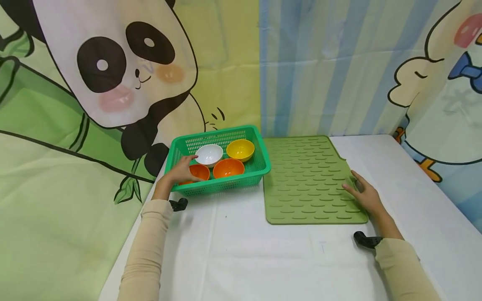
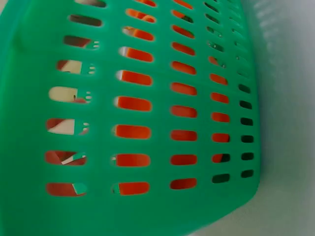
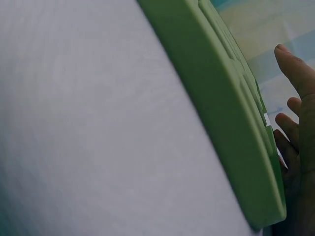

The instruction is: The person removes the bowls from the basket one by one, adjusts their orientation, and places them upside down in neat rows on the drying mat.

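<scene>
In the head view, a green basket (image 1: pixel 218 184) holds two orange bowls, a white bowl (image 1: pixel 209 155) and a yellow bowl (image 1: pixel 240 150). My left hand (image 1: pixel 182 170) reaches over its left end, thumb and fingers spread beside the left orange bowl (image 1: pixel 200 172); whether they touch it I cannot tell. The other orange bowl (image 1: pixel 228 168) lies to its right. The left wrist view is filled by the basket's slotted wall (image 2: pixel 162 98), with orange behind it. My right hand (image 1: pixel 367 196) hovers at the right edge of a green mat (image 1: pixel 308 179), fingers loosely spread, holding nothing.
A white-covered table (image 1: pixel 256 255) carries the basket and mat, which lie side by side. Behind them hangs a printed curtain (image 1: pixel 312 67) with a panda on the left. A black wrist camera (image 1: pixel 178 204) sits below the left hand, another (image 1: pixel 367 240) below the right.
</scene>
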A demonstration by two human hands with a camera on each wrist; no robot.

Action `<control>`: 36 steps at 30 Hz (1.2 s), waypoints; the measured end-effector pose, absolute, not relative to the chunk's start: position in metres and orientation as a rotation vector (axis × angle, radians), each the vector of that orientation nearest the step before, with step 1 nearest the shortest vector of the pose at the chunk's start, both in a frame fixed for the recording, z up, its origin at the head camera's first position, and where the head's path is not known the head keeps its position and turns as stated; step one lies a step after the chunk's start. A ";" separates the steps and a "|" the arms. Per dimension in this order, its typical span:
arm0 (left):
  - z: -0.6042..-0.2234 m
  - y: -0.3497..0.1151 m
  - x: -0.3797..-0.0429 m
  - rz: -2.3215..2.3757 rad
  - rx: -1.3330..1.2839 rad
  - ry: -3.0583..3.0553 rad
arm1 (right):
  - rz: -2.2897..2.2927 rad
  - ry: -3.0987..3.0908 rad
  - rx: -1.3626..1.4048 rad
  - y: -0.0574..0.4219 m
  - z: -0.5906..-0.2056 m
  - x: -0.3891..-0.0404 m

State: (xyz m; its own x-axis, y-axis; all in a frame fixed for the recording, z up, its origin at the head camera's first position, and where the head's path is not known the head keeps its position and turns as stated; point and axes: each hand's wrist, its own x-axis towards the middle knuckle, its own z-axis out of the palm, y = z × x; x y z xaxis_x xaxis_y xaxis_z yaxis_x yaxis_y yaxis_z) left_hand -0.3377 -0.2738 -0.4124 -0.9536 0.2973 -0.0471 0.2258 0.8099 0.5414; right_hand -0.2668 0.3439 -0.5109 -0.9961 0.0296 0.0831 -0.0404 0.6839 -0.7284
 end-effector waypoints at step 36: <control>-0.419 -0.271 -0.337 0.708 0.492 2.855 | 0.949 -2.759 0.173 0.341 -0.522 -0.267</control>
State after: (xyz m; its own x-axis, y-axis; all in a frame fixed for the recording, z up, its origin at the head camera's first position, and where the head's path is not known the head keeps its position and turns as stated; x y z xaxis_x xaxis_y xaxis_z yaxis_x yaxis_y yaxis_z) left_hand -0.3372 -0.2715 -0.4193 -0.9334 0.3513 -0.0736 0.2762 0.8340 0.4777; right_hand -0.2672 0.3410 -0.5223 -0.9692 -0.0396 0.2431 -0.1808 0.7846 -0.5931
